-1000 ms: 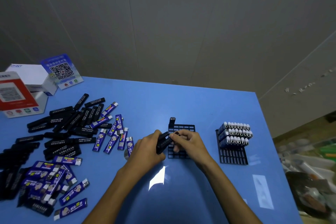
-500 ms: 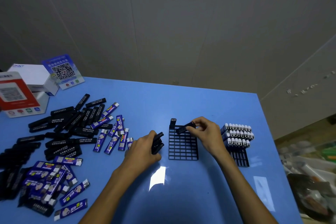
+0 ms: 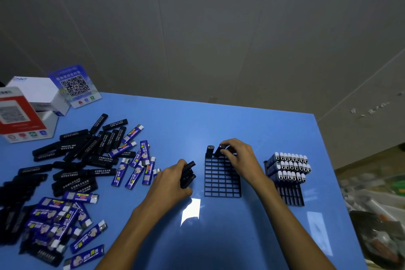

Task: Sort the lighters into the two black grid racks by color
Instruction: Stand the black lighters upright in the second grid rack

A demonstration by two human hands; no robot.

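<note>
Black lighter [image 3: 210,151] upright (rack [image 3: 221,178] corner)

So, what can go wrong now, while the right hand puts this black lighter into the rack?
The black lighter in the right hand is tilted, so it may jam against the grid or knock the standing lighter beside it. The near rack looks light and almost empty; pushing might slide it. The left hand grips several lighters; one could slip.

Dim room, overhead light glaring white off the blue table [image 3: 219,120]; edges bow from the wide lens, lower-right clutter smeared soft.
</note>
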